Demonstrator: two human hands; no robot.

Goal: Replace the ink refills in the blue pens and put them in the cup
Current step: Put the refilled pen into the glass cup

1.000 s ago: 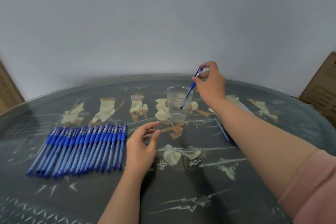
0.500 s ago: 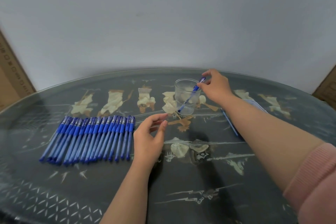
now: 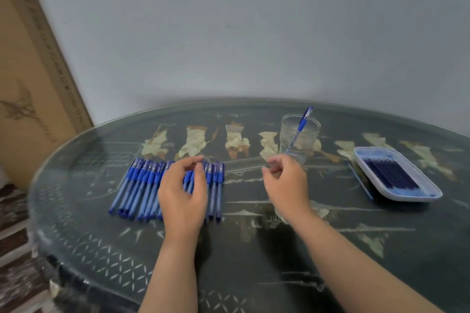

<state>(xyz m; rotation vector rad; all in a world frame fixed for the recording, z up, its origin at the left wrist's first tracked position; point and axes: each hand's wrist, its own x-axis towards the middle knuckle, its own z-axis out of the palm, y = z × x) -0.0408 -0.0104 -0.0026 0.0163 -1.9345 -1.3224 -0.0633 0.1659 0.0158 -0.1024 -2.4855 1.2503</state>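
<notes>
One blue plastic pen (image 3: 304, 122) leans inside the clear glass cup (image 3: 286, 132). Left of the cup lies a row of blue pens (image 3: 137, 185). The left hand (image 3: 181, 193) curls over the row, and whether it is gripping a pen cannot be told. The right hand (image 3: 287, 185), loosely curled and holding nothing, hovers just in front of the cup. Right of the cup sits a white rectangular tray (image 3: 429, 187) of dark refills (image 3: 389, 173).

A clear cup (image 3: 299, 140) stands on the dark table (image 3: 254, 262), and one blue pen (image 3: 304, 122) leans inside it. To the left of the cup a row of blue pens (image 3: 137, 185) lies side by side. The left hand (image 3: 183, 193) is over this row with bent fingers; whether it grips a pen I cannot tell. The right hand (image 3: 286, 183) is just in front of the cup, loosely curled and holding nothing. To the right of the cup is a white tray (image 3: 407, 197) with dark refills (image 3: 389, 173).
</notes>
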